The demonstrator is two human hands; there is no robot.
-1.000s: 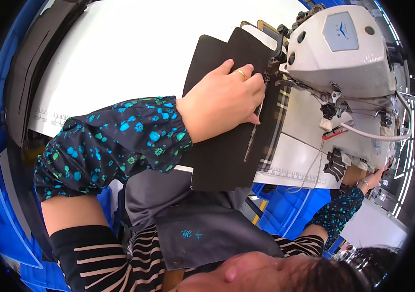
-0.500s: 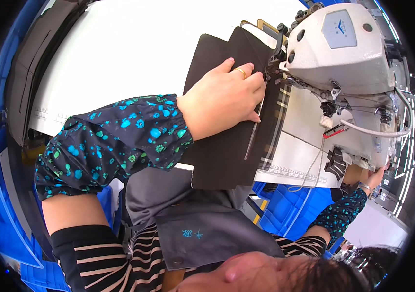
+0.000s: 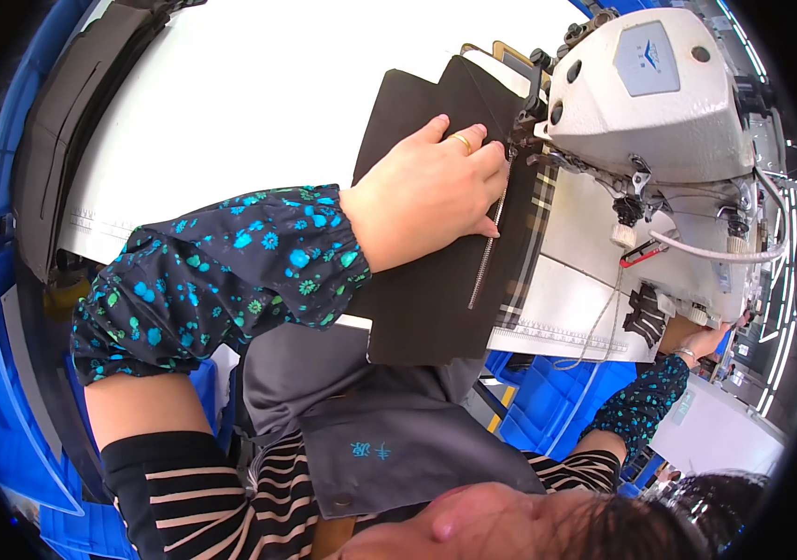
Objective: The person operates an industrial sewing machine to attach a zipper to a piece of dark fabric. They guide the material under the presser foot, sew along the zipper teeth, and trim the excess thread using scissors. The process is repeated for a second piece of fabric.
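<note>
My left hand [image 3: 431, 191] lies flat on a dark brown fabric panel [image 3: 422, 322], fingers apart, with the fingertips close to the sewing machine's needle area. Along the panel's right side runs a zipper [image 3: 485, 266], its upper part beside my fingers and thumb. Plaid cloth [image 3: 520, 280] shows under the panel's right edge. At the far right, my right hand [image 3: 705, 340] reaches to the lower end of the white sewing machine [image 3: 688, 140]. Its fingers are partly hidden there, so whether they grip anything does not show.
A white table [image 3: 258, 103] with a printed ruler edge carries the work. Dark fabric pieces [image 3: 81, 121] hang over its left side. Blue bins [image 3: 548, 401] stand below the front edge. A red-handled tool [image 3: 641, 253], a cord [image 3: 608, 322] and striped scraps [image 3: 644, 313] are by the machine.
My right hand has shifted slightly left along the machine's lower end. My left hand and the fabric panel keep nearly the same place.
</note>
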